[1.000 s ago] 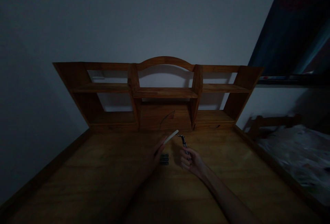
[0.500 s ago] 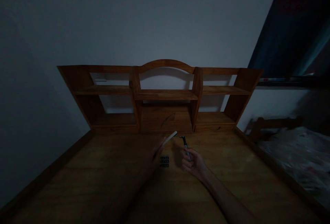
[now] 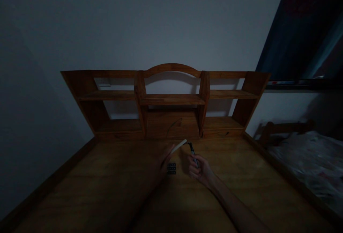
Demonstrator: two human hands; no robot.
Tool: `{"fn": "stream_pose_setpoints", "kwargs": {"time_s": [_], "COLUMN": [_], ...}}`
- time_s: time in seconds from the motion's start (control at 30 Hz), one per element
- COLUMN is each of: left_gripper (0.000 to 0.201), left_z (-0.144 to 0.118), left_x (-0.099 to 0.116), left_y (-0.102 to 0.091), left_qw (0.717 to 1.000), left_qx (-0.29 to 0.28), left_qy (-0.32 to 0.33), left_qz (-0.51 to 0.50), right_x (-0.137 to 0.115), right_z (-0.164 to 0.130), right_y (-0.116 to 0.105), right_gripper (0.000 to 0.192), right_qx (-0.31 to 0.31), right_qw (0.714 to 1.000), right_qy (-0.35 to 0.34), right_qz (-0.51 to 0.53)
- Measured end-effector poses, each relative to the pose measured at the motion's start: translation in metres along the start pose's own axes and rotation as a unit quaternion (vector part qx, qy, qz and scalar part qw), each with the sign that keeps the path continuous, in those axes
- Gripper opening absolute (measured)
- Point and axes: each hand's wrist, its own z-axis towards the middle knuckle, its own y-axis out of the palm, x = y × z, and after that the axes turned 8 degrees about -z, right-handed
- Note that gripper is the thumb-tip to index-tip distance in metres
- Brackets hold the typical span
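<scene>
My left hand (image 3: 166, 156), deep in shadow, is closed around a slim pale stick (image 3: 179, 145) that points up and to the right. My right hand (image 3: 201, 168) grips a slim tool with a grey handle (image 3: 195, 159) and a dark, bent head (image 3: 190, 145). The stick's far end is right beside the tool's head; whether they touch I cannot tell in this dim light. Small black pieces (image 3: 171, 168) lie in short rows on the wooden desk (image 3: 128, 168), just right of my left hand.
A wooden shelf unit (image 3: 173, 99) with several compartments stands along the desk's back edge, against a pale wall (image 3: 160, 22). Raised rails edge both sides of the desk. At the right, plastic-covered things (image 3: 308, 158) lie beyond the rail, below a dark curtain (image 3: 300, 40).
My left hand has moved the pale stick slightly right, so its tip is closer to the tool's dark head. My right hand has barely moved. The view has shifted a little.
</scene>
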Motion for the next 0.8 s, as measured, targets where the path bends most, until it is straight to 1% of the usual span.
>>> {"fn": "stream_pose_setpoints", "kwargs": {"time_s": [0.1,0.23,0.33,0.47,0.67,0.8], "left_gripper": [0.043,0.042,0.043,0.043,0.042,0.043], "left_z": [0.0005,0.0012,0.0006,0.0017,0.0021,0.0017], "left_x": [-0.0015,-0.0005,0.0025,0.0032,0.001,-0.0022], "left_y": [0.0008,-0.0006,-0.0026,-0.0016,0.0003,0.0016], "left_qw": [1.0,1.0,0.999,0.999,0.999,0.998], "left_qx": [-0.021,0.006,-0.016,-0.043,-0.033,-0.046], "left_qy": [0.002,-0.026,-0.039,-0.033,-0.019,-0.029], "left_qz": [0.019,0.0,-0.011,-0.004,-0.03,-0.042], "right_x": [0.0004,0.0012,0.0013,0.0008,0.0004,0.0019], "right_z": [0.0003,0.0007,0.0001,-0.0007,-0.0008,-0.0007], "right_y": [-0.0007,-0.0012,-0.0001,0.0015,0.0012,-0.0004], "right_gripper": [0.035,0.035,0.034,0.035,0.035,0.035], "right_qx": [-0.004,-0.011,-0.004,-0.001,-0.008,-0.015], "right_qw": [1.0,1.0,1.0,1.0,1.0,1.0], "right_qy": [0.006,0.004,0.004,0.009,0.003,0.005], "right_qz": [0.002,0.002,0.003,-0.009,-0.014,-0.027]}}
